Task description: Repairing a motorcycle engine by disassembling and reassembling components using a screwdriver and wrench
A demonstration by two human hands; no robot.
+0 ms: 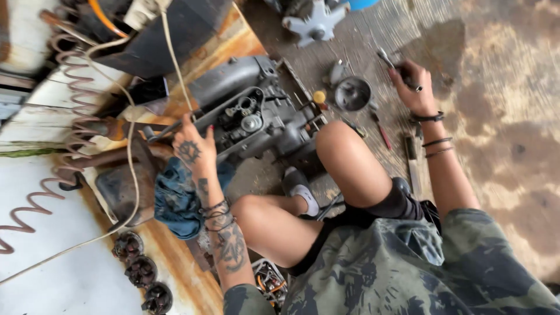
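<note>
I sit on the floor with my knees bent in front of a grey metal engine block (251,111). My left hand (189,146) rests on the block's left edge, fingers curled against the casing beside a metal rod (163,129). Just below my left wrist lies a blue rag (175,198). My right hand (411,87) is stretched out over the concrete floor and grips a hand tool (392,63) with a dark handle and a metal tip. A round grey metal part (352,94) lies on the floor between the block and my right hand.
A red-handled screwdriver (380,131), a flat file (412,160) and other tools lie near my right forearm. A yellow-capped piece (319,97) sits by the block. A coiled hose (70,99), a cord, dark round parts (142,271) and a grey star-shaped part (315,20) surround me.
</note>
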